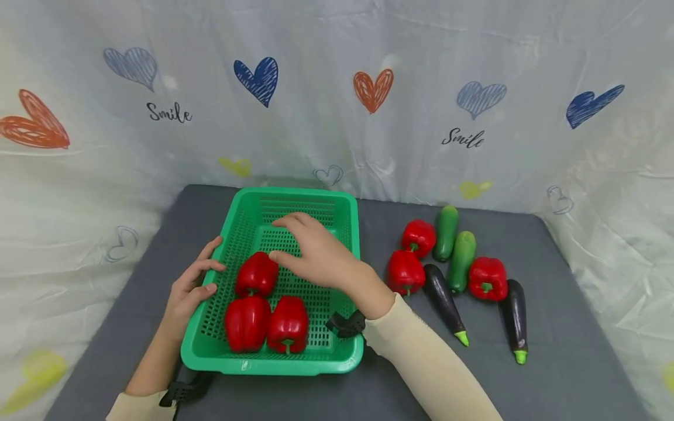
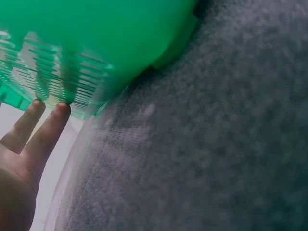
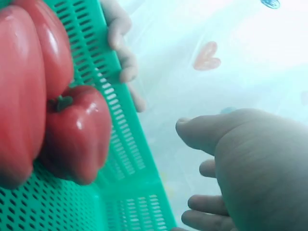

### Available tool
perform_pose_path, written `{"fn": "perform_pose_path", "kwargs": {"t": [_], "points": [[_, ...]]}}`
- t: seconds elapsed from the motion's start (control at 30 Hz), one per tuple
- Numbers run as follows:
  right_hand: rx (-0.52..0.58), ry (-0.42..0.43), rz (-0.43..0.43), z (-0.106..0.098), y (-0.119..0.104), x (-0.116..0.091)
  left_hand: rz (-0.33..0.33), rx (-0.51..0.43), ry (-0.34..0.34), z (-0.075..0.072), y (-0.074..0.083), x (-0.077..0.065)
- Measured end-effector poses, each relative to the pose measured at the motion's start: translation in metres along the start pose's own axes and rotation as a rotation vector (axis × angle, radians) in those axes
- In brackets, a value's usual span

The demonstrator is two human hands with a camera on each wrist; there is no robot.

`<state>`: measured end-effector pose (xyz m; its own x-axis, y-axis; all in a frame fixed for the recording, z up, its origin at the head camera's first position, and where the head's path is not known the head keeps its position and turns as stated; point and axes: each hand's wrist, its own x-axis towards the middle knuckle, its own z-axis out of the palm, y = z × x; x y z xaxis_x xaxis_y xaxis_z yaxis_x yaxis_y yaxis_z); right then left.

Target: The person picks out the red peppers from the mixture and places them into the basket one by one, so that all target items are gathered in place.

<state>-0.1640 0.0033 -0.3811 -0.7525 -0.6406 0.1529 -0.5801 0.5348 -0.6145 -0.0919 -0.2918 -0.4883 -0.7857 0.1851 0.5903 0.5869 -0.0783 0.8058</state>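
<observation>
A green perforated plastic basket point(image 1: 279, 366) holds three red bell peppers: one point(image 1: 257, 272) in the middle and two, left point(image 1: 247, 325) and right point(image 1: 288, 323), near the front. My left hand point(image 1: 184, 301) rests against the basket's left side, with thumb and fingertips at the rim. In the left wrist view, straight fingers point(image 2: 48, 127) touch the slotted outer wall. Over the basket, my right hand point(image 1: 321, 251) holds nothing; its thumb overlaps the middle pepper in the head view. In the right wrist view, that hand's thumb and fingers are spread apart.
Right of the basket lie three more red bell peppers point(image 1: 405, 272), two green cucumbers point(image 1: 462, 262) and two dark eggplants point(image 1: 444, 298) on the grey tabletop point(image 1: 547, 304). A white curtain point(image 1: 316, 128) printed with hearts hangs behind and around the table.
</observation>
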Motion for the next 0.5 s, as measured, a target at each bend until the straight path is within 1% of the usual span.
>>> {"fn": "perform_pose_path", "kwargs": {"t": [0.13,0.23,0.37,0.5], "points": [[0.005,0.047,-0.024,-0.012,0.000,-0.009,0.004,-0.006,-0.002,0.004,-0.001,0.003],[0.010,0.082,-0.043,-0.021,0.000,-0.018,0.003,-0.006,0.000,0.005,-0.001,0.003],[0.002,0.121,-0.040,-0.031,0.003,-0.032,-0.003,-0.010,0.011,0.004,0.000,0.000],[-0.044,0.155,-0.030,-0.044,0.013,-0.050,-0.006,-0.012,0.017,0.003,0.001,-0.001]]}}
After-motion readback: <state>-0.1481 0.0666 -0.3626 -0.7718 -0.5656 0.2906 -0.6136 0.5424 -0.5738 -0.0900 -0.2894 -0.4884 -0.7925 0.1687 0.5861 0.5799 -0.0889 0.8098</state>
